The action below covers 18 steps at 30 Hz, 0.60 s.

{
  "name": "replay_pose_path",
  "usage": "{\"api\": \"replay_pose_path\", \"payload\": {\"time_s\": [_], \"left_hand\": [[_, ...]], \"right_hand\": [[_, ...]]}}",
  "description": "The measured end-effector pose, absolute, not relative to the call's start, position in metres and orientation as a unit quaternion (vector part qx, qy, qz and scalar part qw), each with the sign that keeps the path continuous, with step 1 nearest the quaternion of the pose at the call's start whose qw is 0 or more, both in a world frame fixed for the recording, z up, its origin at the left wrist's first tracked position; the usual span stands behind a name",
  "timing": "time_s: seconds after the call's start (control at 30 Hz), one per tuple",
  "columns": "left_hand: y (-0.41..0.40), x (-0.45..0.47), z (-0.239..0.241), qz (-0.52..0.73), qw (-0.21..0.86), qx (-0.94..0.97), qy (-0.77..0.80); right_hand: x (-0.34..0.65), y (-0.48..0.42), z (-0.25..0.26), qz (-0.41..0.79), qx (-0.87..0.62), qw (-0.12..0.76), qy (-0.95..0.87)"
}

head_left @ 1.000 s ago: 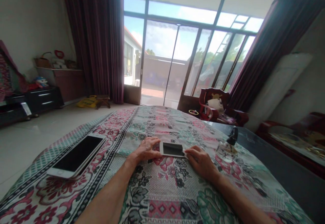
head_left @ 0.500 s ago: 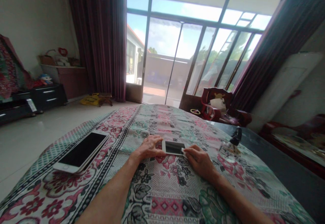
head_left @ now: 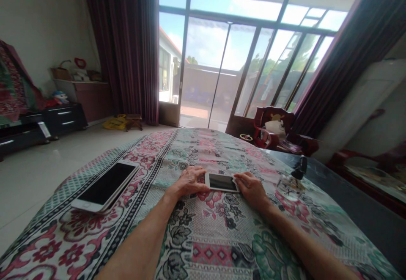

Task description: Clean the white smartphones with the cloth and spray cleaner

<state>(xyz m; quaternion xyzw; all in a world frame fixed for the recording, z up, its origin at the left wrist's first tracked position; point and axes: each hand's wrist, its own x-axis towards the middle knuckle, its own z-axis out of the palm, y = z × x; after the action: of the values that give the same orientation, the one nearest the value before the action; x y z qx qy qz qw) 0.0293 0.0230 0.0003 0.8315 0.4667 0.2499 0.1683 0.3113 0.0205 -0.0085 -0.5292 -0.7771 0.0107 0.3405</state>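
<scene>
A small white phone (head_left: pixel 221 182) lies screen up on the flowered tablecloth (head_left: pixel 218 229), its left end gripped between thumb and fingers of the left hand (head_left: pixel 190 181), its right end meeting the curled fingers of the right hand (head_left: pixel 253 188); whether those fingers pinch anything is unclear, and a larger phone (head_left: pixel 106 185) lies well apart, left of the left hand
</scene>
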Motion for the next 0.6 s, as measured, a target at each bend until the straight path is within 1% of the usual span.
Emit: {"api": "replay_pose_path", "payload": {"time_s": [0.2,0.37,0.6], "left_hand": [[0.023,0.029,0.002,0.233,0.174,0.833,0.47],[0.024,0.028,0.001,0.247,0.166,0.835,0.462],[0.024,0.027,-0.001,0.251,0.159,0.839,0.457]], "right_hand": [[0.31,0.038,-0.005,0.027,-0.525,0.338,-0.781],[0.31,0.031,-0.003,0.014,-0.488,0.336,-0.805],[0.314,0.011,0.005,0.016,-0.471,0.296,-0.831]]}}
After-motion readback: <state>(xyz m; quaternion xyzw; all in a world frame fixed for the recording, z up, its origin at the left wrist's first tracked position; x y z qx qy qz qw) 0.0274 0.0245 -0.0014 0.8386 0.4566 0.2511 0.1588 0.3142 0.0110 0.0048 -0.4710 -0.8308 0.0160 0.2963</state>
